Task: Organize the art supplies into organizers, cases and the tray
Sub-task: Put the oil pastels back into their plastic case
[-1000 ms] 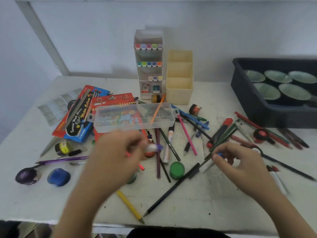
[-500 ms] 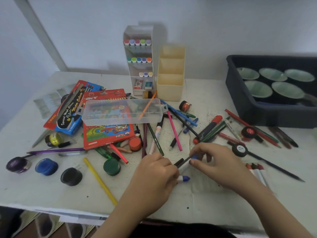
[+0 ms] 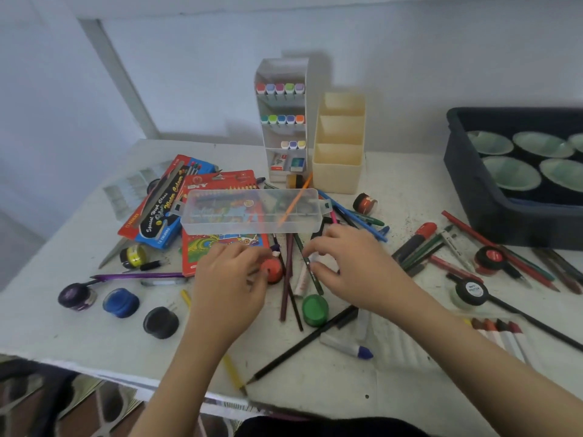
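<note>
Landmark was the clear case (image 3: 255,211), lying across the red pencil box (image 3: 220,247) mid-table. Far left of the case and nearer me: purple pot (image 3: 75,296), blue pot (image 3: 120,302) and black pot (image 3: 161,322) in a loose row, with bare table (image 3: 94,345) between them and the front edge. The watercolour box (image 3: 157,209) touched the case's left end.

Just in front of the case, my left hand (image 3: 230,279) had its fingers curled, tips against the orange pot (image 3: 273,270); it was blurred, so I couldn't tell if it gripped. A yellow pencil (image 3: 233,373) ran under that wrist almost to the front edge.

In front of the case's right half, my right hand (image 3: 350,269) curled thumb and forefinger over the white marker (image 3: 301,283) and a green pencil (image 3: 315,282); I couldn't tell if either was pinched. The green pot (image 3: 315,310) sat just nearer me.

Behind the case stood the marker organizer (image 3: 282,121) and the cream organizer (image 3: 339,143), side by side. Far right of the case, the dark tray (image 3: 479,197) ran off-frame, loose pencils crowding its near wall.
</note>
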